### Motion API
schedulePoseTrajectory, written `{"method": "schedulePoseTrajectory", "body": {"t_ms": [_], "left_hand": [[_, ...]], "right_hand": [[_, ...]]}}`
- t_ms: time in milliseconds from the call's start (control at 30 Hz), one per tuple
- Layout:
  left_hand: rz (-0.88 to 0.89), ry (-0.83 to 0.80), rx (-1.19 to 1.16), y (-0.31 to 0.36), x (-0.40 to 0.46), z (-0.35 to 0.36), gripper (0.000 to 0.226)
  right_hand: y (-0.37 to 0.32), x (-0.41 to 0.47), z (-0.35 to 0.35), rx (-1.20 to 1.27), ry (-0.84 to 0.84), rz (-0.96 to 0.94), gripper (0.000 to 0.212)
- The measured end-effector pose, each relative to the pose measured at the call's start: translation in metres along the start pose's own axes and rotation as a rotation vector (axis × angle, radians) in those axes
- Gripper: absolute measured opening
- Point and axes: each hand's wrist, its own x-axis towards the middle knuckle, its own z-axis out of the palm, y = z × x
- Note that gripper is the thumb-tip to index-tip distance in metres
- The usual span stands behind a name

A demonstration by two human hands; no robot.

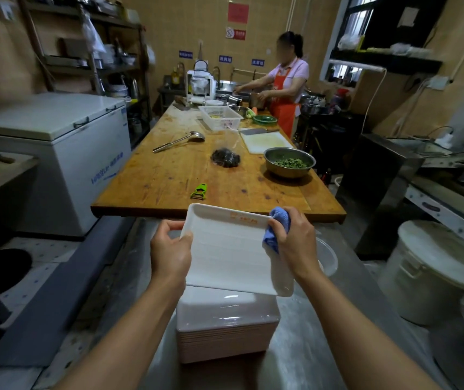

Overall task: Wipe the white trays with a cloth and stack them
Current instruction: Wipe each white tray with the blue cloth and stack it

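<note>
Figure: the white tray (225,249) I am working on sits at lower centre of the frame, held up and tilted above the stack of trays (226,327) that rests on the steel counter (295,361) directly below it. My left hand (170,253) pinches the tray's left rim, thumb on the inner face and fingers curled behind. My right hand (295,243) grips the bunched blue cloth (277,225) and presses it over the tray's upper right corner, fingers wrapped round cloth and rim together. An orange print marks the tray's far edge.

Progress, as I judge it: the wipe of this tray is under way at one corner; the open face looks clean, but I cannot tell how much of it has been covered. The stack below is already many trays deep, which suggests a good part of the job is done, though whether those are wiped or waiting I cannot say. No other loose trays show.

Outward: the wooden table (216,175) fills mid-frame, carrying a green peeler (199,191), a ladle (178,141), a steel bowl of greens (289,161) and a white basket (219,117). A person in an orange apron (283,88) works at the far end; a chest freezer (53,153) stands at the left
</note>
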Motion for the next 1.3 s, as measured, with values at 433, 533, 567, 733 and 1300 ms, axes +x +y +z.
{"method": "schedulePoseTrajectory", "body": {"t_ms": [433,533,567,733,1300], "left_hand": [[-0.143,0.248,-0.153,-0.007,-0.009,0.022,0.022],[-0.182,0.308,-0.192,-0.007,-0.021,0.033,0.018],[-0.216,0.321,-0.223,-0.006,-0.027,0.04,0.018],[-0.428,0.268,-0.516,0.003,-0.06,0.071,0.027],[-0.798,-0.398,-0.51,0.034,-0.024,0.024,0.087]], "right_hand": [[0.012,-0.034,0.016,0.178,0.126,0.622,0.03],[0.004,-0.028,0.015,0.337,0.213,0.818,0.032],[0.001,-0.024,0.016,0.389,0.219,0.871,0.034],[-0.035,-0.03,0.03,0.544,0.186,0.88,0.02],[-0.003,-0.045,-0.007,-0.015,0.223,-0.152,0.021]]}}
